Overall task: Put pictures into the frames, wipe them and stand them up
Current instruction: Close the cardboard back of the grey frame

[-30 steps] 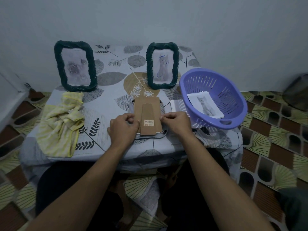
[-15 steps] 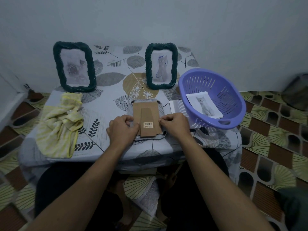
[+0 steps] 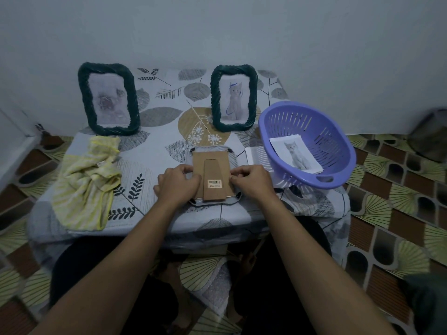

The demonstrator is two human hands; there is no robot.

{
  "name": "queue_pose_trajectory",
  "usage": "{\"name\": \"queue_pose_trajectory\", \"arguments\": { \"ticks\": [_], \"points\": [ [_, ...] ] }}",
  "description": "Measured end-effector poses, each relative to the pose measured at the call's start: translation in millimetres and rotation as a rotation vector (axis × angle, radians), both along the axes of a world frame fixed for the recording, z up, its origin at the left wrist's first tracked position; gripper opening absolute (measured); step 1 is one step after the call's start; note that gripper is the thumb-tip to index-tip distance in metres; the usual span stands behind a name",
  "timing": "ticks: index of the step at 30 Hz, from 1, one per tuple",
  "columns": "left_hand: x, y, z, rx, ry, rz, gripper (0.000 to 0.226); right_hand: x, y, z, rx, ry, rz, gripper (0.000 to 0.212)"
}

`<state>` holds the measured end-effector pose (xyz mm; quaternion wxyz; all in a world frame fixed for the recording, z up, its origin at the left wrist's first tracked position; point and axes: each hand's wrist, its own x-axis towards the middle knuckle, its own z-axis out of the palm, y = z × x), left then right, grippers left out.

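Plain pale grey wall behind, meeting floor in straight line at right. Patterned tile floor: green fan shapes alternating with brown blocks and dark arch shapes, seen left, right and under table. Low table set against wall, fully draped in white cloth printed with grey, black and ochre leaves; cloth hangs over front and right edges. White ledge or panel at far left, kind unclear. Dark rounded object on floor by wall at far right, blurred. Light dim, bluish, even.
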<state>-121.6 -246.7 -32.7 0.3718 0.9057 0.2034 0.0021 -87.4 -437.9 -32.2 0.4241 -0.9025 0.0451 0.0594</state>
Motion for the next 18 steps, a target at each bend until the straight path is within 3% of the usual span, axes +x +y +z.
{"name": "queue_pose_trajectory", "arguments": {
  "ticks": [8,11,18],
  "points": [
    [8.4,8.0,-0.7,0.044,0.009,0.000,0.024,0.4,0.9,1.6,0.024,0.016,0.005,0.022],
    [15.6,16.5,-0.7,-0.007,0.031,-0.048,0.016,1.0,6.0,4.1,-0.061,-0.036,0.036,0.038],
    [27.6,29.6,1.7,-0.115,0.084,-0.144,0.026,4.2,27.2,4.4,-0.238,-0.187,0.272,0.050]
  ]
}}
